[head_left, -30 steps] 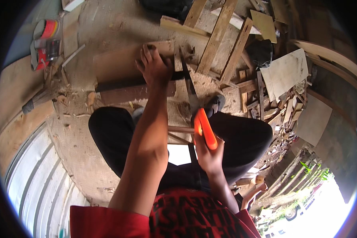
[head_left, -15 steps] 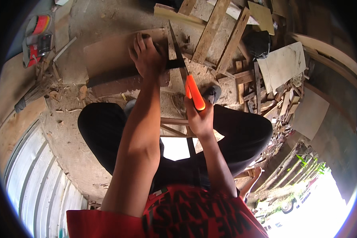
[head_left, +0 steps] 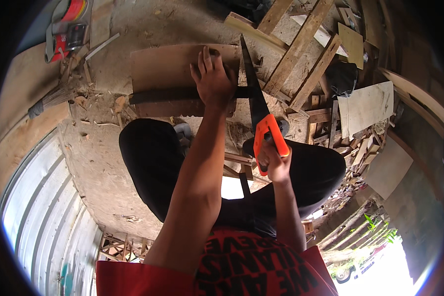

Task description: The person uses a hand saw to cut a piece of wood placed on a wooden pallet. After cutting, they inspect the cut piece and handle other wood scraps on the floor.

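Observation:
My left hand (head_left: 215, 84) presses down with fingers spread on a long dark strip (head_left: 163, 94) and the brown board (head_left: 158, 69) beneath it. The strip lies across the board and sticks out past its right side. My right hand (head_left: 275, 160) is wrapped round the orange handle of a handsaw (head_left: 254, 81). Its dark blade points away from me and crosses the strip's protruding end, right of my left hand. I cannot tell how deep the teeth sit in the strip.
Wooden slats (head_left: 301, 47) lie at the far right, near a black bag (head_left: 341, 78) and a pale panel (head_left: 366, 106). Scrap wood is heaped along the right. A twig broom (head_left: 52, 101) lies at left, by corrugated metal sheeting (head_left: 44, 197). My bent knees flank the work.
My right hand has drawn the saw back toward me, and more of the blade's face and handle now shows. My left hand stays on the strip. The whole view has shifted.

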Demonstrator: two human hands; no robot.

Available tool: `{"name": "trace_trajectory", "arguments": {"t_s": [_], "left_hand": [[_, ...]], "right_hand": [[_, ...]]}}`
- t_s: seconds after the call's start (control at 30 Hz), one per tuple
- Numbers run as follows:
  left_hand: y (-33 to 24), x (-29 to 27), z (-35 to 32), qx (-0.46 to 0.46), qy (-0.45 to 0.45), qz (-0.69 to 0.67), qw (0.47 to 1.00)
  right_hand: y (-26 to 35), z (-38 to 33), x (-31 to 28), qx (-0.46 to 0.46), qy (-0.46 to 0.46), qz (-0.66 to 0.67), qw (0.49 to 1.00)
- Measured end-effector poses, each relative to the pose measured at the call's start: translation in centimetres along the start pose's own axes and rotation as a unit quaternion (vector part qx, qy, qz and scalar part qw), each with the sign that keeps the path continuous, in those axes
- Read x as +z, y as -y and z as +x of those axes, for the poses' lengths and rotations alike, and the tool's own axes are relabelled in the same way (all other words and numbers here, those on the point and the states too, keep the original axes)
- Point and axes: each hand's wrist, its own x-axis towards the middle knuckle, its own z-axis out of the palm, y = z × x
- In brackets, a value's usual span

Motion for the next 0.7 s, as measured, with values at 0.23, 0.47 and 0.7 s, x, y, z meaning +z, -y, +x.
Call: {"name": "trace_trajectory", "arguments": {"t_s": [0.23,0.47,0.7], "left_hand": [[-0.5,-0.6,0.5,0.023,-0.015,0.031,0.999],[-0.7,-0.2,0.2,0.025,-0.004,0.026,0.999],[-0.2,0.5,0.2,0.033,0.01,0.049,0.998]], "right_hand": [[-1.8,2.6,-5.8,0.028,0.018,0.234,0.972],[2.5,-2.3,-2.3,-0.053,-0.053,-0.114,0.991],[13.8,-1.7,-3.3,-0.072,0.002,-0.335,0.94]]}}
